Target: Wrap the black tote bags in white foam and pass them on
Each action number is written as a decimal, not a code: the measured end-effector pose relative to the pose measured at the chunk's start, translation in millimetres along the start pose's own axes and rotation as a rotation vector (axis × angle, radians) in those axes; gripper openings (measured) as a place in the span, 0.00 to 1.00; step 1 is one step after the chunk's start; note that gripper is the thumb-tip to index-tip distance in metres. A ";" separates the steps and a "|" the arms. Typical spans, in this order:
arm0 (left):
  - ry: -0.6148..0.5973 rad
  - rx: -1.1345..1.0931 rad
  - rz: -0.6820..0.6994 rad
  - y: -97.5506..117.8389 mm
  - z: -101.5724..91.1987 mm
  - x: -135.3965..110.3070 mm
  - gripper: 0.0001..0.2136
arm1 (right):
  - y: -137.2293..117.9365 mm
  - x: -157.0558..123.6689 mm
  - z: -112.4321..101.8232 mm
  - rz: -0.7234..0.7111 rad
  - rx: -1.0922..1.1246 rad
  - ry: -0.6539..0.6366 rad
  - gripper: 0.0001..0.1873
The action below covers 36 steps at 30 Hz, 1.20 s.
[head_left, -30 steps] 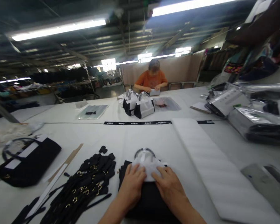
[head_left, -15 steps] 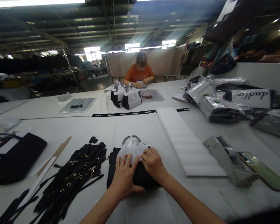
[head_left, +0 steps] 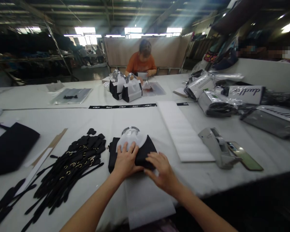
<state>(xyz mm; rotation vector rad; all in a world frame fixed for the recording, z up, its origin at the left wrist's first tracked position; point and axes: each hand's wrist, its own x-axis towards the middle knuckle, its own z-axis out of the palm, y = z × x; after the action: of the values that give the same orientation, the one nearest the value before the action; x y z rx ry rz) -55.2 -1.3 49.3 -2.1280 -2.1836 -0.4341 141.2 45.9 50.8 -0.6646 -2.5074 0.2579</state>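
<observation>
A black handbag (head_left: 148,149) lies on the white table in front of me, its wrapped handle (head_left: 130,129) at the far side. White wrapping sheet (head_left: 140,138) covers part of its upper face. My left hand (head_left: 127,159) rests on the sheet and bag with fingers spread. By the bag's near right edge is my right hand (head_left: 161,169), its fingers apart and nothing seen in them; whether it touches the bag I cannot tell. A translucent white sheet (head_left: 149,203) extends from under the bag toward me, over the table's front edge.
Black straps with gold rings (head_left: 74,164) are heaped at left, beside another black bag (head_left: 16,148). On the right are white foam (head_left: 183,135), a tape dispenser (head_left: 218,148), a phone (head_left: 246,156) and plastic-wrapped packages (head_left: 217,103). Across the table sits a person in orange (head_left: 141,62), near wrapped bags (head_left: 132,90).
My right hand has come off the white wrapping and moved down toward me, its fingers opening. My left hand stays on the bag. The camera view has shifted.
</observation>
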 end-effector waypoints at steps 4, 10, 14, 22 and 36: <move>0.021 0.029 0.000 5.7 1.0 1.9 0.41 | -18.5 -96.8 15.5 -0.104 -0.132 -0.319 0.43; 0.067 0.116 -0.052 16.2 8.8 -3.1 0.43 | -12.6 -121.0 48.2 -0.252 -0.294 -0.106 0.28; 0.077 0.155 -0.079 20.8 15.0 -4.1 0.49 | -14.8 -98.8 46.0 -0.214 -0.252 0.050 0.17; 0.065 0.192 -0.111 32.3 15.7 7.0 0.51 | -36.3 -67.3 33.1 -0.288 -0.244 0.028 0.08; 0.064 0.150 -0.075 29.3 13.2 16.6 0.50 | -55.8 -66.5 10.3 -0.306 -0.146 -0.071 0.09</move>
<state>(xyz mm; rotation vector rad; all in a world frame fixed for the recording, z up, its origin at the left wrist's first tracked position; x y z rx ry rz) -25.0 18.1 45.2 -1.9344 -2.1915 -0.3272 162.2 -36.3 29.7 -0.3229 -2.6701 -0.0133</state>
